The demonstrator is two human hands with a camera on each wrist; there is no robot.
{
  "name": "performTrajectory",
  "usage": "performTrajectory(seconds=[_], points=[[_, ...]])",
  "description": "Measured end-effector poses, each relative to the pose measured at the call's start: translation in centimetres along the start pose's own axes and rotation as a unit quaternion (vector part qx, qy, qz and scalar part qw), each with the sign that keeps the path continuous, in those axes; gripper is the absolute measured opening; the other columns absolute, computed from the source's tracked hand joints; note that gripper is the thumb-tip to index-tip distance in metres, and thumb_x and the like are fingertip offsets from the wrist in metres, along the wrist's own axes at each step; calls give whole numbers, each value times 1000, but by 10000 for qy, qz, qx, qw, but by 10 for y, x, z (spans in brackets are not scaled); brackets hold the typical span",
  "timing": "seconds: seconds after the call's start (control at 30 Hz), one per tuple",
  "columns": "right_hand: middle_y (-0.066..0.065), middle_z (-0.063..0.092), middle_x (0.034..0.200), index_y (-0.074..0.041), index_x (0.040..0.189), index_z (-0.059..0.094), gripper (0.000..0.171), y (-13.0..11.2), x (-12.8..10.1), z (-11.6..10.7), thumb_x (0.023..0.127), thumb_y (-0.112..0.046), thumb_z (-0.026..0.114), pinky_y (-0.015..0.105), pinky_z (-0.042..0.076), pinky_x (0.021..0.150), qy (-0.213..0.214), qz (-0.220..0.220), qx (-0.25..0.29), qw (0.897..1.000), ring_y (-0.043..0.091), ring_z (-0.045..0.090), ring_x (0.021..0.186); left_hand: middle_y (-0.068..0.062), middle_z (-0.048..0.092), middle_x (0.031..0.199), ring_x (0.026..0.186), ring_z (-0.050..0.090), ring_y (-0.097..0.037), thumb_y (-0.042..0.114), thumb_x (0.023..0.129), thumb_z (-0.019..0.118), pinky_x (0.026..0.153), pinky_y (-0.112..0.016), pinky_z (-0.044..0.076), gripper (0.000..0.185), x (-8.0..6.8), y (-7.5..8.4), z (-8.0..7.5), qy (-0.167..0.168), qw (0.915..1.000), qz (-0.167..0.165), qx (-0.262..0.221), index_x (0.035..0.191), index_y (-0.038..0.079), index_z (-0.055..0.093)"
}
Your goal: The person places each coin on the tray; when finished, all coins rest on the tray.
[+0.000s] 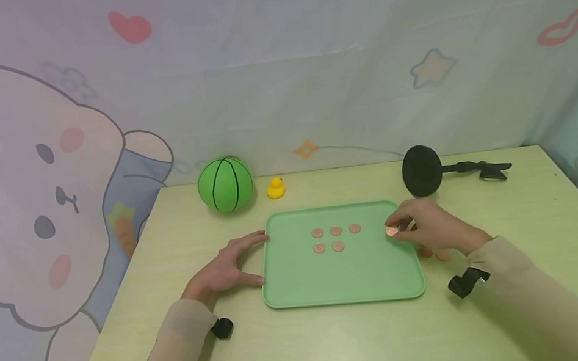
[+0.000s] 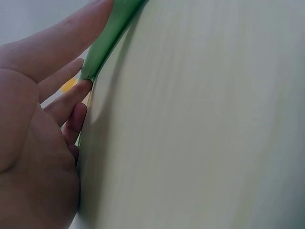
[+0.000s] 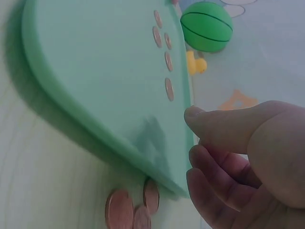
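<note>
A green tray (image 1: pixel 303 283) lies on the table with several copper coins (image 1: pixel 335 230) set in two rows, three behind and two in front. My right hand (image 1: pixel 431 227) pinches another coin (image 1: pixel 391 231) between thumb and fingertips above the tray's right side. In the right wrist view, the fingers hide that coin. Three loose coins (image 3: pixel 119 210) lie on the table beside the tray's right edge, partly under my right hand in the head view. My left hand (image 1: pixel 222 269) touches the tray's left rim, its fingers and thumb extended and spread apart.
A green ball (image 1: pixel 225 184) with black lines and a yellow rubber duck (image 1: pixel 276 188) stand behind the tray at left. At back right lies a black stand (image 1: pixel 422 171) with a round base and a rod. A printed cloth (image 1: pixel 274 71) hangs behind the table.
</note>
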State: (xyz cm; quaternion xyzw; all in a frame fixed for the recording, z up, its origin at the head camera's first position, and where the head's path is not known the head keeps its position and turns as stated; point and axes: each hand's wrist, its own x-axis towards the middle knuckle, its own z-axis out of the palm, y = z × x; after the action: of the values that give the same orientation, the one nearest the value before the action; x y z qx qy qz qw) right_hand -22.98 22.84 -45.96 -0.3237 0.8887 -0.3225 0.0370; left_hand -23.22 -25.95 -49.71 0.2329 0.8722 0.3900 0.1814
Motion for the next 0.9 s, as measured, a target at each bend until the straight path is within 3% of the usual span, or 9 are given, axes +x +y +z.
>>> performTrajectory(seconds=[0.63, 0.9], points=[[0, 78, 99, -7, 106, 81, 12, -16, 27, 25, 95, -11, 78, 38, 60, 80, -209, 91, -144, 9996, 12, 70, 85, 2, 28, 172, 158, 18, -31, 31, 78, 94, 126, -65, 10, 95, 0, -1, 0, 0, 10000, -60, -44, 159, 31, 46], [-2, 77, 96, -7, 105, 82, 12, -15, 34, 39, 93, -10, 80, 33, 58, 77, -145, 53, -89, 9998, 8, 68, 80, 2, 28, 172, 159, 18, -31, 31, 78, 95, 126, -64, 11, 95, 1, -3, 1, -11, 10000, -44, -44, 160, 31, 46]])
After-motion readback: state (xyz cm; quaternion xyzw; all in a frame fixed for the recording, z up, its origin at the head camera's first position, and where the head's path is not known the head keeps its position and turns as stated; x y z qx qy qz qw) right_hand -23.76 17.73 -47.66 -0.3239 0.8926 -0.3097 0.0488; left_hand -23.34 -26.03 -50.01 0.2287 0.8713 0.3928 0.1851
